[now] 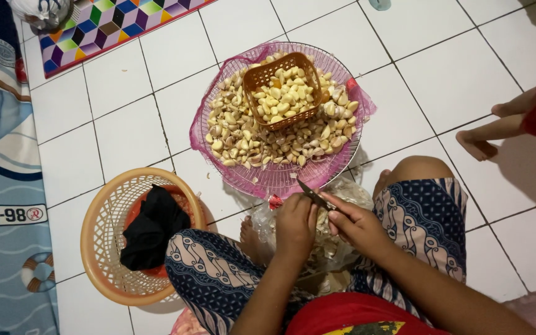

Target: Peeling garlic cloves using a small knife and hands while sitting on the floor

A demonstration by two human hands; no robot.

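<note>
Both hands [324, 220] together, apparently gripping a small knife [310, 193], above white-tiled floor [125, 124] beside patterned mat [4, 186].

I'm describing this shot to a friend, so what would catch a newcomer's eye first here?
First the big pink wire tray heaped with garlic cloves, up the middle of the tiled floor, with a small orange basket of cloves set on top. Just below, the left hand and right hand meet around a small knife. At lower left sits a round tan basket holding black cloth.
</note>
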